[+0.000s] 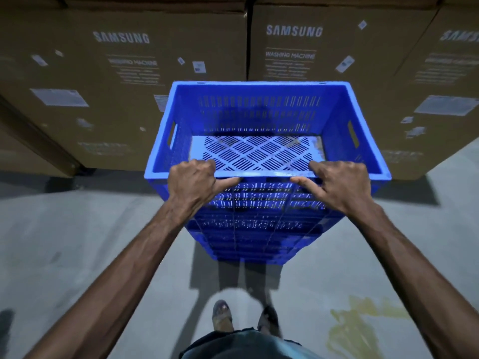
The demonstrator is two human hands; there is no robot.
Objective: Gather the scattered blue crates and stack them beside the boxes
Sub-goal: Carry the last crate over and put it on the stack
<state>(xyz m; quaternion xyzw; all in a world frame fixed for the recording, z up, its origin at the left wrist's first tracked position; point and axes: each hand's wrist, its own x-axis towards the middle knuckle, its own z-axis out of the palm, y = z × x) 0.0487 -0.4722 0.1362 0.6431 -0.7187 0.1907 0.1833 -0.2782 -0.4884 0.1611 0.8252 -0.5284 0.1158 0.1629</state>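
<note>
At the foot of a wall of brown cartons I record a stack of blue crates [254, 229] standing on the grey floor [77, 229]. Uppermost sits the top crate [259, 112], open side up, its slotted bottom and slotted walls on view, with a handle cut-out in each short side. How many crates lie beneath it I cannot tell; the lower tiers blur together.

Hands: the left hand [191, 182] grips the near rim of the top crate left of centre, fingers curled over the rim into the crate, thumb stretched along the outer face just under the rim and pointing toward the middle. The right hand [339, 182] grips the same rim right of centre in mirror fashion. Both forearms are bare and reach forward.

Surroundings: the left carton [121, 86] and the middle carton [293, 73] stand side by side directly behind the stack, a dark seam between them. Both are printed SAMSUNG and WASHING MACHINE and carry white labels. A third carton [445, 73] stands angled at the right edge of view. The far wall of the top crate is close to the cartons; whether it touches them I cannot tell.

Floor: a yellow stain [363, 322] lies near the right forearm. The left foot [221, 316] and the right foot [269, 320] stand just short of the stack, the right one blurred.
</note>
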